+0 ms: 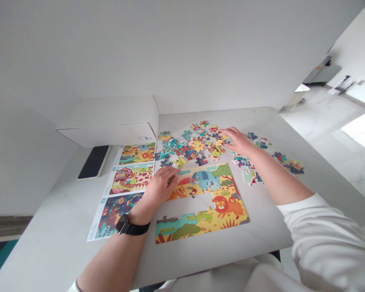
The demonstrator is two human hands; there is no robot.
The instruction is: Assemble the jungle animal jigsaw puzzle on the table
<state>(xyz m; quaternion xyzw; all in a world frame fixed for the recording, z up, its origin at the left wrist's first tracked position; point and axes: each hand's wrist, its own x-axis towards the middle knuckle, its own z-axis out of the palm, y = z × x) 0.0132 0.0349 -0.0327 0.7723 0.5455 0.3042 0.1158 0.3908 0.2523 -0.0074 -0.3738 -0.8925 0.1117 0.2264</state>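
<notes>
A partly assembled jigsaw puzzle [200, 225] with lions, elephants and crocodiles lies on the table, with a gap across its middle and left side. My left hand [162, 184], wearing a black watch, rests at the puzzle's upper left edge, its fingers loosely bent and thumb apart; no piece shows in it. My right hand [239, 142] reaches over the right side of a heap of loose puzzle pieces [185, 151]. Its thumb and fingers are spread, close to a yellow piece [221, 140], and nothing shows between them.
Left of the puzzle lies a reference sheet [112, 180] with three pictures, partly under my left forearm. A phone [94, 162] and a white box [109, 121] are farther left. More loose pieces [292, 165] lie around my right forearm. A wall stands behind the table.
</notes>
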